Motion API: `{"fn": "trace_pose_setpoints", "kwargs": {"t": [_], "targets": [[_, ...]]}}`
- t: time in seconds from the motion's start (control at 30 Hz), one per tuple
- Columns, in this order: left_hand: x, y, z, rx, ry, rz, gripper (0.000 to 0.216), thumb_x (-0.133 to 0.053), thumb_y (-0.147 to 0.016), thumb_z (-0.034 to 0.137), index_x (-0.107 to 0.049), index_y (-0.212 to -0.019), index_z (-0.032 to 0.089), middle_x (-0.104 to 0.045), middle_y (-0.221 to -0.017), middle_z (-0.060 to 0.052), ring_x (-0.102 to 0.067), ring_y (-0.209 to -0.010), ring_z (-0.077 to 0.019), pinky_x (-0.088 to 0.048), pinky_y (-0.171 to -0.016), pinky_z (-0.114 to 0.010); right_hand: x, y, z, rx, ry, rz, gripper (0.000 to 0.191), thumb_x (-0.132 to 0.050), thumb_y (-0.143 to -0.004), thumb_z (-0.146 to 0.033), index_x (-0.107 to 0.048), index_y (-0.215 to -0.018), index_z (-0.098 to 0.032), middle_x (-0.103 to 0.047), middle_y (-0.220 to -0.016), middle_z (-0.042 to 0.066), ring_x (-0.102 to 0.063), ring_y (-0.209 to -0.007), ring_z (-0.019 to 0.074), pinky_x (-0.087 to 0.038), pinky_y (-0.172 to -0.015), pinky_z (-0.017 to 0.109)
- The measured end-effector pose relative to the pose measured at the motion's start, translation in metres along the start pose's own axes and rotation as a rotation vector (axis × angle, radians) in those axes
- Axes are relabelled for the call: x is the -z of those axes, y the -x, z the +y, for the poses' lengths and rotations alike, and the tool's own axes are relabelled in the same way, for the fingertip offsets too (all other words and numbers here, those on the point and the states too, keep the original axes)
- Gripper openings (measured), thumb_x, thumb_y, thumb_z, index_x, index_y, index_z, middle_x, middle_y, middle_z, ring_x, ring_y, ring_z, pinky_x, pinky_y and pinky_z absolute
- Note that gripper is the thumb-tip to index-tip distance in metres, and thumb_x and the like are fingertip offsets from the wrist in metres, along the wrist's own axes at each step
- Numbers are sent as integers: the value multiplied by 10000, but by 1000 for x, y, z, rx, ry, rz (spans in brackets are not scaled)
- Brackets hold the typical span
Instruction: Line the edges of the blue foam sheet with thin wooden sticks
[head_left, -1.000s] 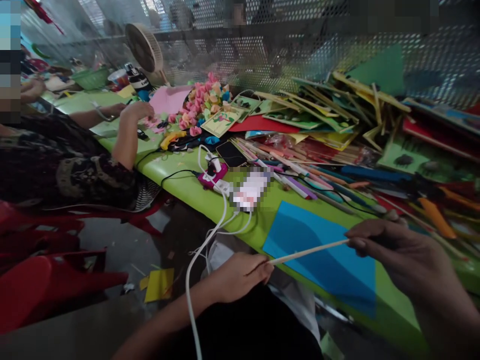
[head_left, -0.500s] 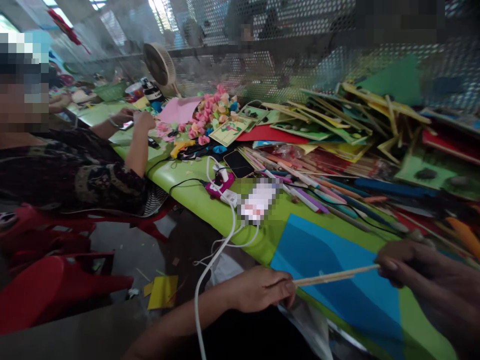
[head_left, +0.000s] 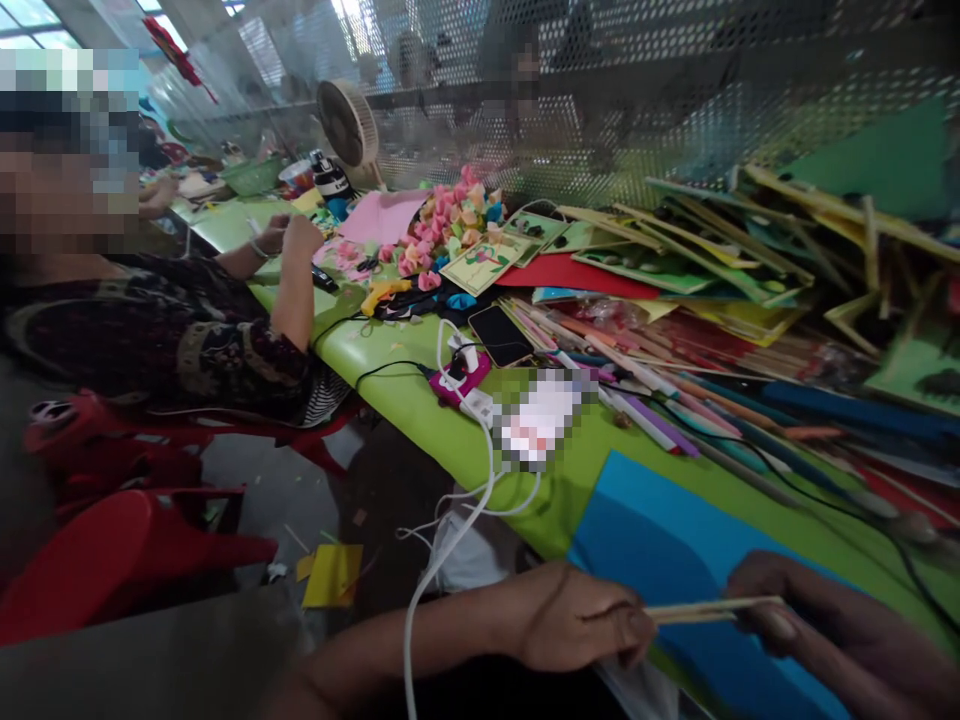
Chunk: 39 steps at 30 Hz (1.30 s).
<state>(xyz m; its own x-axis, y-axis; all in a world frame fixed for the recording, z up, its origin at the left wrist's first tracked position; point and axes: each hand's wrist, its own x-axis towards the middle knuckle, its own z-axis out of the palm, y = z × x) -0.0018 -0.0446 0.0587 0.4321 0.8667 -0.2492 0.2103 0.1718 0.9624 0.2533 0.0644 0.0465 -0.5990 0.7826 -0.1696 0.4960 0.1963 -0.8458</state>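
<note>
My left hand and my right hand each pinch one end of a thin pale stick, held level over a sheet of blue paper at the near edge of the green table. Both hands are closed on the stick. The right hand is partly cut off by the frame's lower edge.
A white cable hangs from a power strip off the table edge. Rolled coloured sticks and stacked paper craft frames cover the right side. A dark phone, paper flowers and a fan lie further back. A seated person works at left by red chairs.
The view has swung up and left, so both hands with the stick now sit lower and further right in frame. My hands have drawn closer together along the stick.
</note>
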Motion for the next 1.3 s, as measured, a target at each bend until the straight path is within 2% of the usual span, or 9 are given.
{"fn": "trace_pose_setpoints", "kwargs": {"t": [0.13, 0.3, 0.4, 0.5, 0.57, 0.7, 0.93, 1.13, 1.3], "targets": [[-1, -2, 3, -17, -64, 25, 524, -342, -1009, 601, -568, -741, 212, -545, -655, 11, -517, -605, -113, -376, -574, -207, -3, 7, 10, 27, 37, 40, 411, -593, -813, -659, -654, -653, -285, -545, -600, 28, -484, -531, 200, -460, -507, 313], [-1, -1, 1, 7, -46, 0, 482, -384, -1017, 550, -604, -760, 206, -562, -671, 6, -528, -604, -110, -382, -581, -206, 2, 10, 6, 36, 38, 52, 448, -573, -867, -638, -612, -623, -264, -522, -576, 24, -473, -524, 172, -442, -518, 286], [-1, -1, 1, 70, -11, 5, 424, -417, -1012, 534, -641, -865, 204, -554, -675, 17, -533, -605, -106, -374, -573, -203, 7, 7, -1, 28, 33, 63, 473, -543, -893, -648, -632, -641, -257, -570, -596, 36, -520, -548, 178, -459, -533, 285], [0, -2, 3, 80, 13, 7, 389, -427, -1022, 513, -640, -983, 190, -528, -671, 32, -516, -608, -99, -360, -568, -197, 8, 5, -13, 6, 35, 0, 434, -549, -912, -616, -670, -716, -247, -607, -625, 24, -561, -567, 172, -473, -549, 273], [0, -5, 3, 66, 35, -6, 389, -411, -1036, 501, -633, -1004, 184, -524, -694, 34, -503, -621, -92, -366, -584, -195, 7, 4, -24, -20, 18, -40, 388, -556, -931, -576, -686, -791, -239, -645, -702, 18, -601, -638, 171, -486, -593, 260], [-2, -15, 3, 39, 89, -11, 421, -377, -1052, 509, -619, -961, 177, -510, -706, 34, -495, -645, -92, -395, -639, -214, 7, 1, -40, 29, -34, -69, 351, -559, -957, -535, -698, -841, -234, -672, -768, 15, -629, -693, 156, -489, -640, 244], [-3, -22, 9, 55, 98, 7, 460, -361, -1054, 527, -644, -995, 169, -518, -703, 29, -496, -638, -91, -383, -626, -229, 7, -2, -30, 75, -28, 81, 388, -587, -959, -513, -649, -730, -207, -611, -639, -1, -559, -574, 121, -439, -566, 238], [-1, -17, 8, 105, 144, 33, 477, -371, -1045, 558, -640, -1001, 166, -442, -617, 60, -411, -562, -78, -333, -568, -223, 12, 0, -27, 87, -71, 122, 390, -582, -968, -505, -657, -727, -208, -619, -626, -3, -563, -552, 109, -439, -534, 219], [-1, -16, 3, 111, 164, 72, 444, -415, -1033, 555, -611, -945, 168, -416, -575, 75, -394, -539, -75, -317, -560, -221, 16, -2, -28, 102, -134, 285, 272, -698, -889, -496, -709, -871, -225, -677, -761, 17, -619, -674, 140, -476, -592, 229]]}}
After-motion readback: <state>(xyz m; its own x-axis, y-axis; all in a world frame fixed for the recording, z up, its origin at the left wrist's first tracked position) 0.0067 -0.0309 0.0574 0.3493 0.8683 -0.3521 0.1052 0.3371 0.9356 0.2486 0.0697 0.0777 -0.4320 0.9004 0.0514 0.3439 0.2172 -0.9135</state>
